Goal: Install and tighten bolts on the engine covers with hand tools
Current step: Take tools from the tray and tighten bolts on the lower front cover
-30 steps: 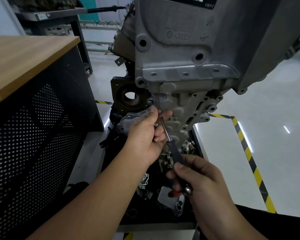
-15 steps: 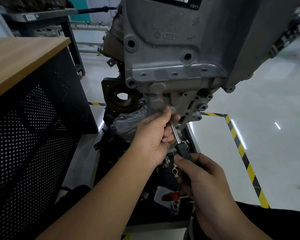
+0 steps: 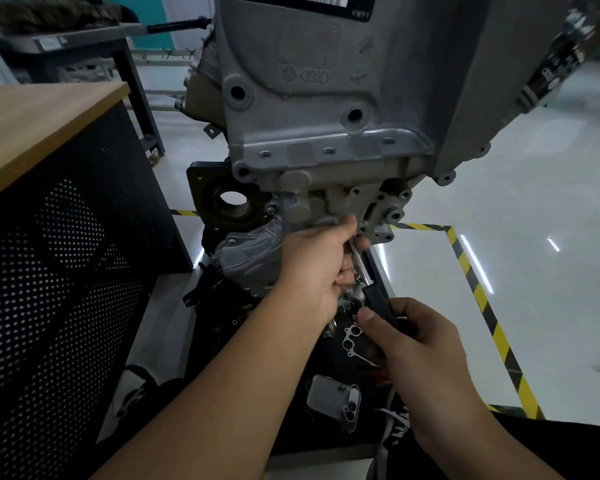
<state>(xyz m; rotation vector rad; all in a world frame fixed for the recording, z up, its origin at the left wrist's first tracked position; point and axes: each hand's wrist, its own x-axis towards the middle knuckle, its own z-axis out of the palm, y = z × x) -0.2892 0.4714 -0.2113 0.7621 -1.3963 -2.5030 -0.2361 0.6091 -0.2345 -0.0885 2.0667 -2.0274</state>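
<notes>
Engine block (image 3: pixel 326 98): grey cast metal, fills the upper centre of the frame, bolt holes along its lower flange.

Engine cover (image 3: pixel 340 202): lighter grey casting at mid-frame, just under the flange, with round bosses and open bolt holes to its right.

Left hand (image 3: pixel 319 268): centre of frame, fingers curled up against the lower edge of the cover, pinching the upper end of the tool shaft there. Whether a bolt sits under the fingertips cannot be told.

Screwdriver (image 3: pixel 378 299): bright metal shaft running down and right from the left hand into a dark handle.

Right hand (image 3: pixel 420 344): lower right of centre, fingers and thumb wrapped round the dark handle.

Gasket (image 3: pixel 352 337): thin metal piece with round openings, lying on the dark tray below the hands.

Small grey cover plate (image 3: pixel 333 400): lower centre, flat on the same dark surface.

Table (image 3: pixel 32 133): wooden top, perforated black side panel, left of frame.

Floor (image 3: pixel 516 237): glossy white, yellow-and-black hazard tape at right.
</notes>
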